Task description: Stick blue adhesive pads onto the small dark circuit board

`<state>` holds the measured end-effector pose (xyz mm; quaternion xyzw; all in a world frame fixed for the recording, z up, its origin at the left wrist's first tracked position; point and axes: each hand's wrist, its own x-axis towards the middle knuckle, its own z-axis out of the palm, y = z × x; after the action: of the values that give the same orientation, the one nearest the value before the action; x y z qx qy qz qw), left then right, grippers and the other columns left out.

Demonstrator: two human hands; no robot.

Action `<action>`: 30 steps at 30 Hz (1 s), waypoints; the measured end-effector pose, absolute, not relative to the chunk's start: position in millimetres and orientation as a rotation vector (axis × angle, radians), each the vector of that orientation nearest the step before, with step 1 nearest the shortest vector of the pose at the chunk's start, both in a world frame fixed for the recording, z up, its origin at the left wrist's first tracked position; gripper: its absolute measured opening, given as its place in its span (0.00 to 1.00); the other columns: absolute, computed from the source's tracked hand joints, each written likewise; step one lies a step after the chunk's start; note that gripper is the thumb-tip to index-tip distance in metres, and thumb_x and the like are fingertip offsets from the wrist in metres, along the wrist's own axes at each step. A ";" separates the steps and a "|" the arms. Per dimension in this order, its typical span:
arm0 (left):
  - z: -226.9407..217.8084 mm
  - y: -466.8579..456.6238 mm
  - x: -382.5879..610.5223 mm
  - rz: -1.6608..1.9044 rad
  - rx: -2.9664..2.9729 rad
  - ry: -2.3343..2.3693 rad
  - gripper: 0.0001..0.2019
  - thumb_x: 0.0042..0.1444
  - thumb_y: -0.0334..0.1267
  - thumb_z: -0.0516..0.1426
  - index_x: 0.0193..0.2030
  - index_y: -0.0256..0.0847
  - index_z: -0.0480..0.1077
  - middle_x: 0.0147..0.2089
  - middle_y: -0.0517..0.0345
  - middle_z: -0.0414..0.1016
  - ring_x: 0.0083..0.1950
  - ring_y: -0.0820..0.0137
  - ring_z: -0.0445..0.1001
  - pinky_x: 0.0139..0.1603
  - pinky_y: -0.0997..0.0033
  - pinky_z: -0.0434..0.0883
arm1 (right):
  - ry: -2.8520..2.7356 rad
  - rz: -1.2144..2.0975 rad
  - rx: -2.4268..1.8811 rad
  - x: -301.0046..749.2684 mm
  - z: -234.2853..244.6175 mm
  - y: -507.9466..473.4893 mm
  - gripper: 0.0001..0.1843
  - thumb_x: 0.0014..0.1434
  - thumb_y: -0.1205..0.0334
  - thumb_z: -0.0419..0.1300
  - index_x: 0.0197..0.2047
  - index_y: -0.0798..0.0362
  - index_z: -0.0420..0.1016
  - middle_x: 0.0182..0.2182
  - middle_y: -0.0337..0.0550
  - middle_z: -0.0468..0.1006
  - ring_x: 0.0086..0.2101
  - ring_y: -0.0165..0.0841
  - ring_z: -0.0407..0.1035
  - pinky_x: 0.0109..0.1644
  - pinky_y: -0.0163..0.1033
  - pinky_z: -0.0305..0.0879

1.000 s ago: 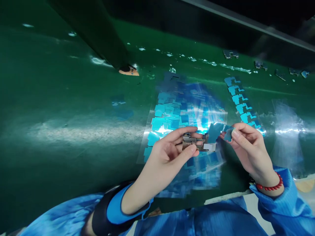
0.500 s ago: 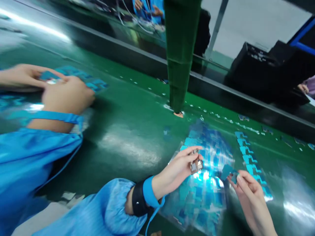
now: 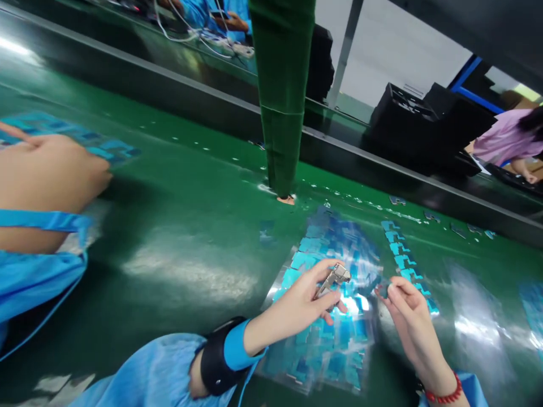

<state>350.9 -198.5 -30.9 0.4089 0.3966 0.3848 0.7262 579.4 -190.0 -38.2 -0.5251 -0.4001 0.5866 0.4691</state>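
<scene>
My left hand (image 3: 306,302) grips a small metal circuit part (image 3: 334,278), tilted up on edge above a clear sheet covered with blue stickers (image 3: 328,339). My right hand (image 3: 405,314) is just to its right, thumb and fingers pinched on a small blue sticker piece (image 3: 384,289). A strip of cyan stickers (image 3: 403,263) lies on the green belt (image 3: 178,226) beyond my right hand.
A co-worker's hand (image 3: 46,175) and blue sleeve work over blue sticker sheets at the left. A green post (image 3: 282,96) stands on the belt behind the sheet. Loose sticker scraps (image 3: 428,216) dot the far edge. Black crates (image 3: 424,124) and another person sit beyond.
The view swung up and left, bringing in the co-worker's hand. My left hand turned the metal part from flat to tilted on edge. My right hand keeps the sticker piece close by.
</scene>
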 end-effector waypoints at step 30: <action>-26.0 -201.9 350.6 0.770 0.423 0.828 0.13 0.52 0.37 0.62 0.45 0.42 0.79 0.46 0.53 0.81 0.47 0.61 0.78 0.45 0.67 0.76 | -1.300 1.691 -1.335 565.8 -4.9 -191.0 0.07 0.56 0.59 0.65 0.28 0.51 0.78 0.50 0.47 0.76 0.53 0.41 0.67 0.57 0.44 0.60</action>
<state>350.6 -201.9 -26.0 0.1987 0.3894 0.3622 0.8232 565.8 -191.0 -4.9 -0.5049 -0.4914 0.6395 0.3076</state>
